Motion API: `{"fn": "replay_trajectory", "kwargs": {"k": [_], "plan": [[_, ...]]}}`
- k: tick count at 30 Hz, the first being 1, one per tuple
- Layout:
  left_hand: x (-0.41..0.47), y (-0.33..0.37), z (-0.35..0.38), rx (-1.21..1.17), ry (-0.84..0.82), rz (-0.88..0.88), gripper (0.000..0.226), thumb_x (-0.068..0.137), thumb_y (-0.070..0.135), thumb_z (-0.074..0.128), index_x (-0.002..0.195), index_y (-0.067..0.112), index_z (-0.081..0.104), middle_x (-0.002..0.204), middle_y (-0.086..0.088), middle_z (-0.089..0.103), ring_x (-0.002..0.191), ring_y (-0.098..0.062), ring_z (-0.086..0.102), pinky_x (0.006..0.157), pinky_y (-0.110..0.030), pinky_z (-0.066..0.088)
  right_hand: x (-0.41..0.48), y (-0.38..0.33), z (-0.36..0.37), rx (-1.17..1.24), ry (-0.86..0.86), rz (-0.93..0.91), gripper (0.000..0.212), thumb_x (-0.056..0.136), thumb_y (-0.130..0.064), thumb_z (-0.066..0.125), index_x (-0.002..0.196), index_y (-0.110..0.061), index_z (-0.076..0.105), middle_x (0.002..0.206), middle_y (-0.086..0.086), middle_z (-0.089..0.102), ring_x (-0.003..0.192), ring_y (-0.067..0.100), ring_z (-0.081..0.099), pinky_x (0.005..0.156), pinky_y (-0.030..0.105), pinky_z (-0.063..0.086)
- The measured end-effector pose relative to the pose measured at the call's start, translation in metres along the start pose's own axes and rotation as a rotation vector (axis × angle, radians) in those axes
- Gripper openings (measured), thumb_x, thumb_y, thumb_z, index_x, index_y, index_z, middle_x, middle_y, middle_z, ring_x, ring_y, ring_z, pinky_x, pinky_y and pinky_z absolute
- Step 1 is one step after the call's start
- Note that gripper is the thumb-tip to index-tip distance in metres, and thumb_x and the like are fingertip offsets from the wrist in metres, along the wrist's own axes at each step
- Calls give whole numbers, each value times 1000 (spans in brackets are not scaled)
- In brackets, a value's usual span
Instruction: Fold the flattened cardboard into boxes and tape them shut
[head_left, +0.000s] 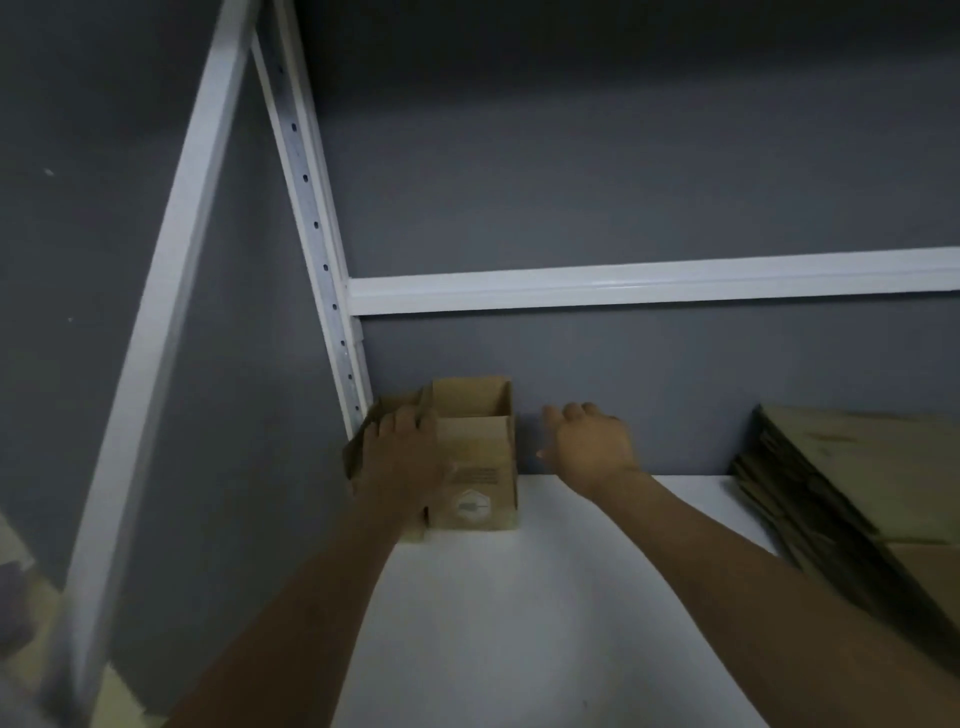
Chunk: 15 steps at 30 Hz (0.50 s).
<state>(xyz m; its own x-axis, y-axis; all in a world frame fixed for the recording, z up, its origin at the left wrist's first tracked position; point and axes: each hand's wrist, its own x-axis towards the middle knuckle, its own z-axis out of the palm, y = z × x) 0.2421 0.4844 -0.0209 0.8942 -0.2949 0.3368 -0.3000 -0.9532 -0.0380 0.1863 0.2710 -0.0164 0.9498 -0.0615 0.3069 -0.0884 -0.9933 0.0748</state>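
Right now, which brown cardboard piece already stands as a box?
The open-topped brown cardboard box at the left hand; the stacked cardboard sheets at right are flattened.

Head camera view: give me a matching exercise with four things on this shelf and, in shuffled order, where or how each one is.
Things:
1. left hand
2. right hand
3. box
4. flat cardboard stack

States:
A. piled at the far right
B. open, holding nothing, right of the box
C. holding the box's left side
D. standing open-topped at the back left of the shelf

Pairs: 1-C; 2-B; 3-D; 4-A
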Motion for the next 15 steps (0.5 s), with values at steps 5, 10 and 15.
{"fn": "replay_trajectory", "kwargs": {"k": [5, 10, 15], "plan": [[-10, 94, -25, -13, -105, 96, 49, 92, 52, 50, 125, 16, 56, 127, -8, 56, 116, -28, 52, 97, -39, 42, -56, 80, -28, -12, -15, -22, 40, 97, -40, 45, 127, -14, 46, 124, 10, 54, 111, 28, 53, 79, 34, 41], [-57, 213, -21, -151, -93, 193, 65, 93, 60, 36, 131, 9, 52, 137, -13, 50, 126, -31, 46, 104, -39, 37, -119, 181, -30, -48, -81, -12, 39, 97, -40, 45, 125, -12, 51, 125, 11, 54, 112, 28, 53, 88, 34, 43], [-94, 326, -25, -289, -109, 269, 50, 96, 49, 47, 133, 15, 54, 137, -7, 50, 126, -23, 46, 104, -33, 37, -175, 277, -34, -34, -220, 36, 43, 91, -49, 49, 125, -24, 57, 124, 8, 54, 114, 27, 53, 92, 33, 42]]}}
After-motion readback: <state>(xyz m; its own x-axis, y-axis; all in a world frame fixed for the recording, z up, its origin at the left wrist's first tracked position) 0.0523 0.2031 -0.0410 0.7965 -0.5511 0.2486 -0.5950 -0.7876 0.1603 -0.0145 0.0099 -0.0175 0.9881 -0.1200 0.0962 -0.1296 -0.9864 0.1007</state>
